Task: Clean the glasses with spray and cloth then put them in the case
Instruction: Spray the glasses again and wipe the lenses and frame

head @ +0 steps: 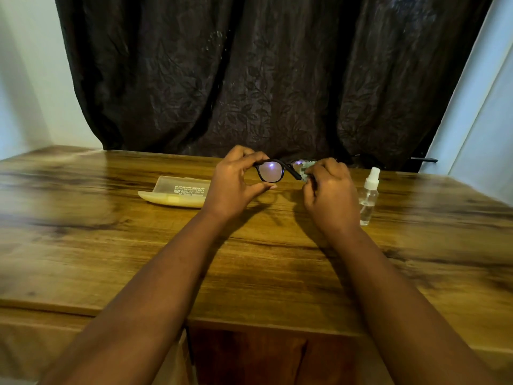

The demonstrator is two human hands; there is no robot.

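Black-framed glasses (280, 170) held up above the wooden table (111, 245), toward its far edge, between both hands. Left hand (236, 184) pinches the frame's left rim, fingers on top, thumb beneath. Right hand (330, 193) curled, pinching a pale cleaning cloth (305, 169) against the right lens. Just beside the right hand, clear spray bottle (367, 197) stands upright, white nozzle on top. Left of the left hand, translucent yellowish glasses case (177, 191) lies open on the table. Beyond the far edge, dark leaf-patterned curtain (263, 79)
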